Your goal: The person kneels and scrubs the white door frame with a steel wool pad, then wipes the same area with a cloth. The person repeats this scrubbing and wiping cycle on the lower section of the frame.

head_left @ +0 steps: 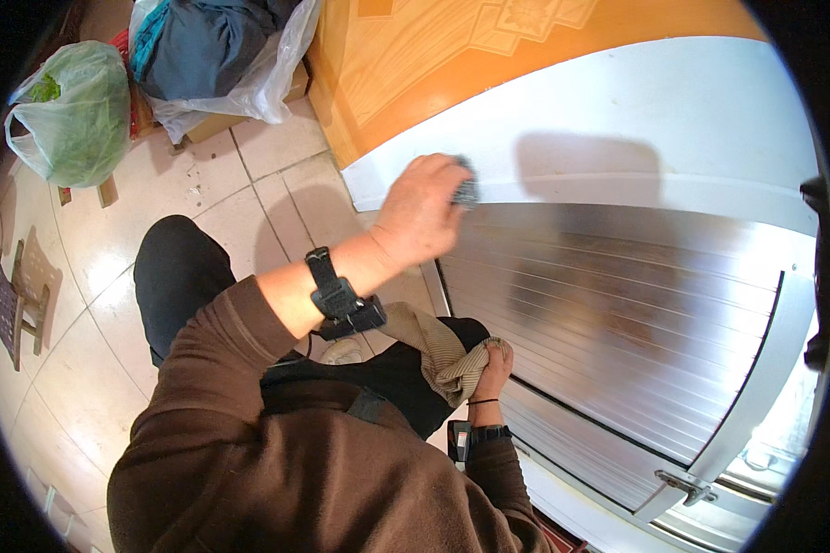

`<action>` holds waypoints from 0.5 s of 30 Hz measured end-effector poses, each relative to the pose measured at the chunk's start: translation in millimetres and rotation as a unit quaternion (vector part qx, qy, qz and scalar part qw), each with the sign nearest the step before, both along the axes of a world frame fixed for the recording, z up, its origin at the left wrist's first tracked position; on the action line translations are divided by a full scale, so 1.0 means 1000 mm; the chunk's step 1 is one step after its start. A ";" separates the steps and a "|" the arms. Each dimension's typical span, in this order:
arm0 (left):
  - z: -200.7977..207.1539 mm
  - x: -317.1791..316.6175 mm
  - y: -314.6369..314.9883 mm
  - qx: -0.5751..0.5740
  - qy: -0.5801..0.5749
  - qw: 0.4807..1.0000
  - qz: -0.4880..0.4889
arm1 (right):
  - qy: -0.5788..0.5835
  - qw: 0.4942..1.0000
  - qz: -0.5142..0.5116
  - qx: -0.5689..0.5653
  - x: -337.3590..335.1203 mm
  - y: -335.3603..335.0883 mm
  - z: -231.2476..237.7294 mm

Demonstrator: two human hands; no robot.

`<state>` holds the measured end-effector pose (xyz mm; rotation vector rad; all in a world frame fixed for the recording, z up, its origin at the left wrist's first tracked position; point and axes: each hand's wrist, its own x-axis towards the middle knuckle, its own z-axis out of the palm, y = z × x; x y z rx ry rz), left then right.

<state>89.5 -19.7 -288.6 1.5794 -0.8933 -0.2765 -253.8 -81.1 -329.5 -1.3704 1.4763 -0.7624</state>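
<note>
My left hand (420,210), slightly blurred, is closed around a dark grey scouring pad (468,187). It holds the pad at the white wall strip (710,120), just above the top edge of a ribbed metal door panel (609,313). Whether the pad touches the strip I cannot tell. Lower down, beside my knee, my right hand (496,370) grips a bunched beige ribbed cloth (438,350). The cloth hangs across my black trouser leg toward my left wrist. Black straps with small devices sit on both wrists.
An orange wood-patterned panel (406,64) stands beyond the white strip. Bags lie at the far left: one with greens (78,120), one with dark cloth (217,46). A small folding stool (18,304) is on the tiled floor (111,332). A metal latch (685,486) juts from the door frame.
</note>
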 end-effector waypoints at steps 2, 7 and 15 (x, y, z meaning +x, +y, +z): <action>-0.029 0.005 0.003 0.040 0.021 0.999 0.008 | 0.018 1.000 0.003 -0.018 0.000 -0.001 -0.002; -0.078 0.008 -0.004 -0.002 0.111 0.983 0.144 | -0.026 0.999 -0.029 0.017 -0.003 0.005 0.001; -0.018 0.008 -0.012 -0.164 -0.022 0.978 0.129 | -0.028 0.999 -0.009 0.025 -0.015 0.000 -0.005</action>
